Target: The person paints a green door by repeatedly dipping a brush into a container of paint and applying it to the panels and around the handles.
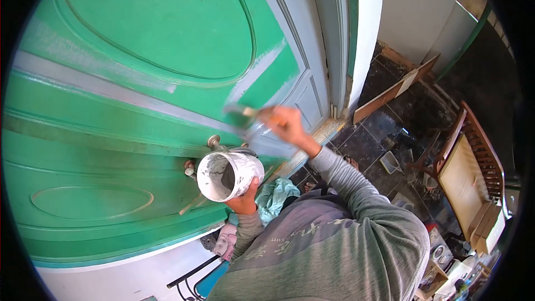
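Note:
A green door (167,28) with raised oval mouldings fills the left and middle, with grey paint streaks along its panels. My right hand (285,125) is closed round the handle of a paintbrush (241,112), whose blurred bristles are at the door's surface beside a grey streak. Lower down, my left hand (245,198) holds a white paint bucket (245,170) from below and the side. The bucket is tilted, its opening facing left, and grey-white paint coats its inside. Door knobs (214,142) show just above and beside the bucket.
Right of the door is a grey frame (329,39) and a white wall edge (368,17). A wooden bench (465,173), a board (395,89) and scattered items stand on the dark tiled floor (356,145). A teal bag (276,198) lies below the bucket.

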A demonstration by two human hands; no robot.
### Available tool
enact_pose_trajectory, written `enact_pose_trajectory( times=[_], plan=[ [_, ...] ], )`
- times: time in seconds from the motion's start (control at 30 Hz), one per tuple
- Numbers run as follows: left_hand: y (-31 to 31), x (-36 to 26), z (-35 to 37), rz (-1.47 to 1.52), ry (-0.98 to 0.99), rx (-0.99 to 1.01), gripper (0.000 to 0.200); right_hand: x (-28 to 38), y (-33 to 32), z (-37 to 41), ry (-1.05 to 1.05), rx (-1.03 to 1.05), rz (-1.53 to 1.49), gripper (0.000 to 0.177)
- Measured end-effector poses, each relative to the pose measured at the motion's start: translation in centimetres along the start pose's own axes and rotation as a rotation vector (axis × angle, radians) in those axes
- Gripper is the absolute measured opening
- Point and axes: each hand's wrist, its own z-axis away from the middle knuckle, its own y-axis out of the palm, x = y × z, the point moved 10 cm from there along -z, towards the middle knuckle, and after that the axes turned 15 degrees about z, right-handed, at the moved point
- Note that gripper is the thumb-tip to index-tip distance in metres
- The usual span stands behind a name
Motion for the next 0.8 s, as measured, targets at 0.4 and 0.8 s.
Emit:
enact_pose_trajectory(
  times=[0.4, 0.8],
  plan=[
    [-2.1, 0.7, 0.1, -0.019, -0.048, 0.041, 0.110, 2.1, 2.9, 3.6, -0.100, 0.033, 0.187, 0.010],
    [-4.3, 1.0, 0.7, -0.049, -0.056, 0.050, 0.110, -5.1, -9.3, 0.8, 0.263, -0.632, 0.448, 0.015]
  ],
)
